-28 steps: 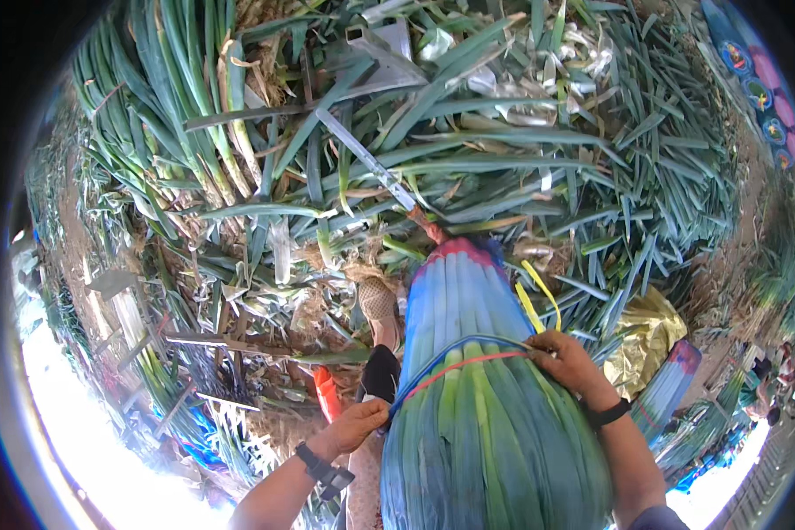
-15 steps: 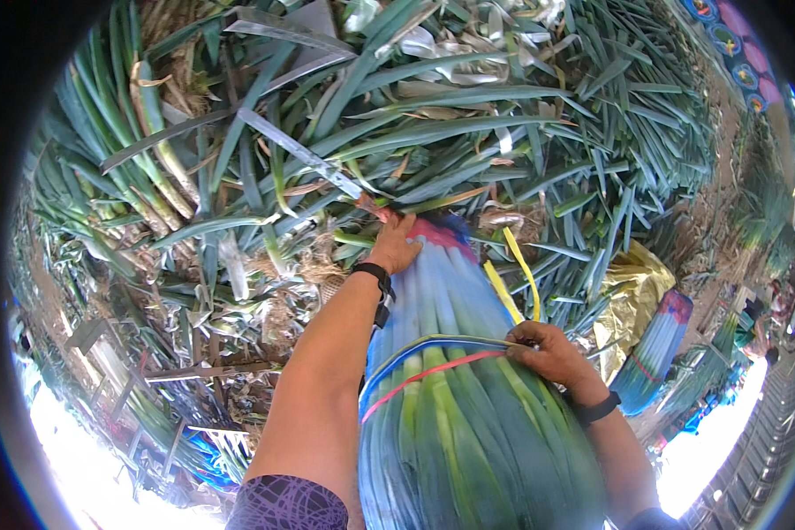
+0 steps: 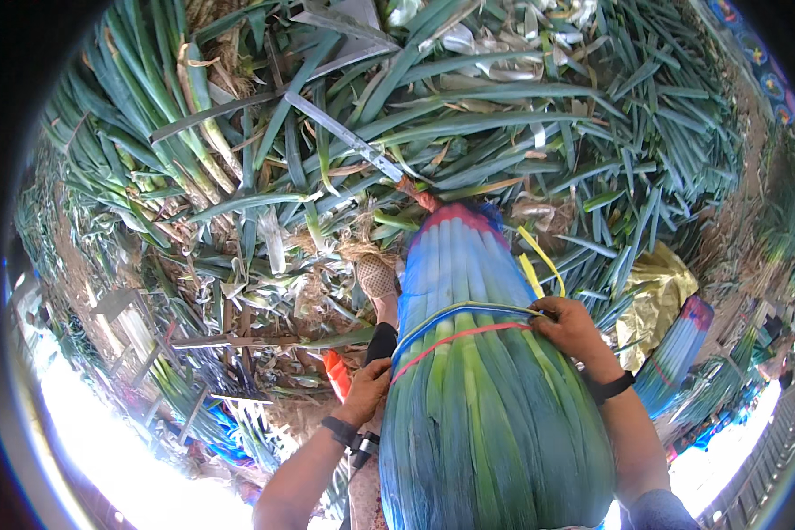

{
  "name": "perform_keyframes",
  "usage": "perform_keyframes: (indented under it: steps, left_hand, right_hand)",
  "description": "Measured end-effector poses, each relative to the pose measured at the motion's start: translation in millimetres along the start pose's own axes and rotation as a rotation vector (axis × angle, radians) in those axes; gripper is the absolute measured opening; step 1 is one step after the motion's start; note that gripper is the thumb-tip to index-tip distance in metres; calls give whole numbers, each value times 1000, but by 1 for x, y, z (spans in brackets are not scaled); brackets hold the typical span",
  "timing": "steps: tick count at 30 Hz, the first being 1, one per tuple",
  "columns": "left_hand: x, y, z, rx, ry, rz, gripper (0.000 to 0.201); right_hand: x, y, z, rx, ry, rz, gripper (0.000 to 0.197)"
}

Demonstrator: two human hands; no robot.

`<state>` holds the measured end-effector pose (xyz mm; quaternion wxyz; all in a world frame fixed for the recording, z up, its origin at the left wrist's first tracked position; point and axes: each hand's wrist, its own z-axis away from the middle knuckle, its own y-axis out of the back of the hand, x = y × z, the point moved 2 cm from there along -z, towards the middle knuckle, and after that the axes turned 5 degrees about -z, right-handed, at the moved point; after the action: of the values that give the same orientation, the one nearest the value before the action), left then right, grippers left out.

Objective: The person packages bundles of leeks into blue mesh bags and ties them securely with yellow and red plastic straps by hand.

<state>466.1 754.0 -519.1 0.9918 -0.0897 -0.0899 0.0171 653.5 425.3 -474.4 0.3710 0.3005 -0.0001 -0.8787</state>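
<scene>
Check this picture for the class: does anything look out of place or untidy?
Yes. A long knife lies bare-bladed among scattered green leaves, just beyond the far end of the large bundle; an exposed blade looks odd there. A crumpled gold sheet also stands out, right of the bundle.

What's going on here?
A person is handling a large bundle of green stalks. The right hand pinches a blue band across it, above a red band. The left hand is at the bundle's left edge; its grip is unclear. A long blade lies beyond the bundle on loose leaves.
</scene>
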Motion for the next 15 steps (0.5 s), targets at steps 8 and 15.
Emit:
perform_keyframes:
  steps: [8, 15]
  left_hand:
    - [28, -28, 34, 286, -195, 213, 18]
    - [31, -14, 7, 330, -225, -115, 16]
  right_hand:
    - [-37, -14, -31, 91, 274, 442, 22]
    - [-78, -33, -21, -31, 503, 518, 22]
